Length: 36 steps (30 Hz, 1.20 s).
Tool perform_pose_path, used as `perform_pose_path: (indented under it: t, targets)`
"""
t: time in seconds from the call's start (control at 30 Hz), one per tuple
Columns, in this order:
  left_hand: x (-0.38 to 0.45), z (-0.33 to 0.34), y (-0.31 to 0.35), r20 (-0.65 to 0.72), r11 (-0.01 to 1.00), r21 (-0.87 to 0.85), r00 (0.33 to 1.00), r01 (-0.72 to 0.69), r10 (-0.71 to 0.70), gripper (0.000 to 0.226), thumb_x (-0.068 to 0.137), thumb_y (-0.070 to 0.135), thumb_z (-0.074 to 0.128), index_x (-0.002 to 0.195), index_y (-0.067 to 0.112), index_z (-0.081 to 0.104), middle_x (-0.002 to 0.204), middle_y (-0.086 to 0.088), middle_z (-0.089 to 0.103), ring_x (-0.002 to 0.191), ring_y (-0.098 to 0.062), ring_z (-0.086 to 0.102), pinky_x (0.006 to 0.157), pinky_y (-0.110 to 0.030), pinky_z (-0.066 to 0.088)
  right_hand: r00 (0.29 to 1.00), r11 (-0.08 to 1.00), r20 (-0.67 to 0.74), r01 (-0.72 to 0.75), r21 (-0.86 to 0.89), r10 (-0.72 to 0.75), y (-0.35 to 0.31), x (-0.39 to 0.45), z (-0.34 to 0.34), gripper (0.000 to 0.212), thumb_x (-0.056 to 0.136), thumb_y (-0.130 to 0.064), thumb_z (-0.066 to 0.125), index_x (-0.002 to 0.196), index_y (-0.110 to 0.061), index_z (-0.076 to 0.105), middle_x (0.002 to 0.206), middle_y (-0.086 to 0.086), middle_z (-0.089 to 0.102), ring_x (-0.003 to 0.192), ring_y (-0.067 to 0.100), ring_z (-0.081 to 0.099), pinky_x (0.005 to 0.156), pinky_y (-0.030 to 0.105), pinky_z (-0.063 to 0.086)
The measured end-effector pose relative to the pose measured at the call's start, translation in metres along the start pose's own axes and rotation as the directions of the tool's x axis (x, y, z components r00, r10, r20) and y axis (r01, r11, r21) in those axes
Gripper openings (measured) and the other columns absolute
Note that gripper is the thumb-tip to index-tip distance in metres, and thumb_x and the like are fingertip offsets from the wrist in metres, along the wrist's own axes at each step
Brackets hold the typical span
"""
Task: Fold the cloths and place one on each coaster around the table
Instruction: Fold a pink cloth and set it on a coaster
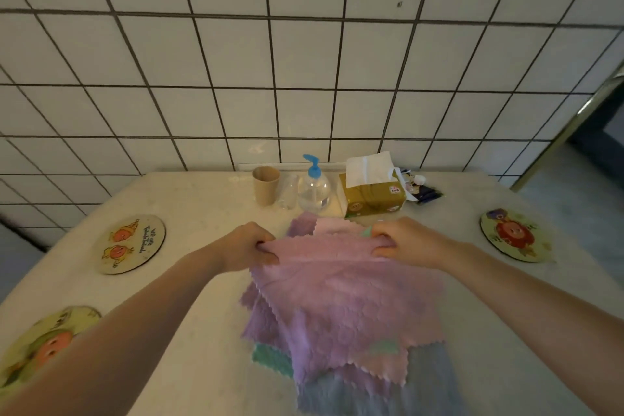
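So right now I've got both hands on the top pink cloth (341, 284). My left hand (248, 246) is pinching its far-left corner and my right hand (401, 241) is pinching the far-right corner, fingers curled round the fabric on both sides. The far edge is lifted off the pile while the near part of it rests on the other cloths (270, 317), a messy stack of purple, teal and grey-blue ones in the middle of the desk (189, 280).

Nothing's on a coaster yet as far as I can see. There's one coaster (133, 244) on the left, another (44, 344) nearer me on the left, and one (513, 235) off to the right, all bare.

What worries me:

- The cloths look fluffy and grabby, so the pink one could drag the purple one underneath along with it when I pull it over. Then the fold comes out with two layers tangled.
- My right hand also seems to be touching a bit of green fabric (366, 231) at that corner; can't tell if it's actually caught in the pinch.
- The pump bottle (314, 191), paper cup (266, 184) and tissue box (371, 194) sit just beyond my knuckles. A flick forward to straighten the cloth could knock the cup over.
- If the corners don't line up, the fold ends up lopsided and hangs off the coaster.
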<state>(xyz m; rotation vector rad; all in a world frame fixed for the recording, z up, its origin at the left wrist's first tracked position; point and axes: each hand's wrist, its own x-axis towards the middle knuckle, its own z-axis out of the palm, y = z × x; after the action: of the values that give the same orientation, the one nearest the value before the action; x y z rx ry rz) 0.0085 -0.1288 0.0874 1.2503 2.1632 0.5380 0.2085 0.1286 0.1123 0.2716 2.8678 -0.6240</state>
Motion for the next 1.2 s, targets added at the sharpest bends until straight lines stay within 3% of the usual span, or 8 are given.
perform_pose_path:
  t: [0.13, 0.23, 0.3, 0.43, 0.6, 0.73, 0.93, 1.2]
  targets:
    - [-0.060, -0.005, 0.029, -0.014, 0.986, -0.148, 0.997, 0.078, -0.081, 0.048, 0.080, 0.005, 0.071, 0.049, 0.018, 0.037, 0.049, 0.007, 0.035, 0.047, -0.003, 0.035, 0.047, -0.015, 0.033, 0.997, 0.997, -0.065, 0.036, 0.073, -0.031, -0.034, -0.049, -0.012, 0.038, 0.080, -0.031, 0.071, 0.063, -0.018, 0.040, 0.064, -0.005, 0.039, 0.057, 0.007, 0.033, 0.054, 0.025, 0.026]
    - [-0.115, -0.002, 0.049, 0.001, 0.961, -0.219, 0.986, 0.166, -0.170, 0.034, 0.084, 0.008, 0.067, 0.054, 0.020, 0.058, 0.054, 0.003, 0.054, 0.053, -0.009, 0.056, 0.047, -0.022, 0.050, 0.993, 0.991, -0.095, 0.080, 0.105, -0.070, -0.061, -0.087, -0.015, 0.040, 0.080, -0.032, 0.071, 0.063, -0.014, 0.041, 0.067, 0.001, 0.039, 0.060, 0.011, 0.032, 0.056, 0.032, 0.027]
    - [-0.156, 0.004, 0.059, -0.012, 0.932, -0.302, 0.976, 0.203, -0.217, 0.015, 0.087, 0.009, 0.065, 0.072, 0.006, 0.067, 0.066, -0.006, 0.061, 0.062, -0.017, 0.063, 0.052, -0.027, 0.056, 0.990, 0.989, -0.103, 0.110, 0.101, -0.100, -0.083, -0.113, -0.015, 0.042, 0.081, -0.032, 0.071, 0.061, -0.017, 0.037, 0.067, 0.002, 0.038, 0.059, 0.011, 0.031, 0.056, 0.032, 0.026]
    - [-0.225, 0.008, 0.060, -0.077, 0.858, -0.467, 0.957, 0.213, -0.279, 0.027, 0.088, 0.011, 0.065, 0.088, -0.014, 0.055, 0.078, -0.014, 0.048, 0.070, -0.025, 0.061, 0.066, -0.037, 0.060, 0.983, 0.980, -0.070, 0.176, 0.089, -0.170, -0.126, -0.149, -0.016, 0.043, 0.084, -0.027, 0.067, 0.059, -0.020, 0.034, 0.061, -0.002, 0.031, 0.057, 0.011, 0.028, 0.056, 0.032, 0.024]
    - [-0.278, -0.003, 0.039, -0.127, 0.791, -0.562, 0.919, 0.243, -0.373, 0.030, 0.086, 0.013, 0.068, 0.061, 0.019, 0.052, 0.071, -0.004, 0.041, 0.065, -0.021, 0.063, 0.071, -0.036, 0.060, 0.993, 0.959, -0.083, 0.107, 0.261, -0.089, -0.173, -0.152, -0.011, 0.028, 0.090, -0.021, 0.060, 0.067, -0.014, 0.046, 0.068, -0.002, 0.039, 0.060, 0.013, 0.058, 0.045, 0.028, 0.051]
    - [-0.303, -0.018, 0.012, -0.310, 0.886, -0.386, 0.868, 0.258, -0.389, 0.033, 0.085, 0.016, 0.063, 0.056, 0.021, 0.049, 0.069, -0.010, 0.047, 0.071, -0.029, 0.057, 0.085, -0.064, 0.049, 0.975, 0.955, -0.203, 0.145, 0.259, -0.093, -0.216, -0.133, 0.009, 0.024, 0.092, -0.016, 0.056, 0.069, -0.014, 0.048, 0.073, 0.008, 0.055, 0.071, 0.022, 0.063, 0.060, 0.036, 0.057]
    - [-0.332, -0.043, -0.016, -0.641, 0.973, -0.040, 0.741, 0.228, -0.200, 0.024, 0.093, 0.027, 0.054, 0.070, 0.021, 0.056, 0.065, -0.002, 0.059, 0.068, -0.025, 0.055, 0.060, -0.033, 0.041, 0.903, 0.940, -0.392, 0.273, 0.204, -0.178, -0.265, -0.107, 0.036, 0.022, 0.093, -0.018, 0.056, 0.072, -0.023, 0.053, 0.067, -0.004, 0.055, 0.065, 0.007, 0.052, 0.057, 0.024, 0.036]
    - [-0.395, 0.013, -0.064, -0.601, 0.977, 0.098, 0.794, 0.189, -0.093, 0.013, 0.091, 0.015, 0.060, 0.100, 0.019, 0.069, 0.090, 0.002, 0.070, 0.082, -0.017, 0.062, 0.071, -0.029, 0.048, 0.898, 0.944, -0.364, 0.309, 0.120, -0.247, -0.277, -0.132, 0.125, 0.019, 0.090, -0.012, 0.060, 0.107, -0.010, 0.070, 0.105, 0.006, 0.072, 0.097, 0.019, 0.066, 0.087, 0.034, 0.051]
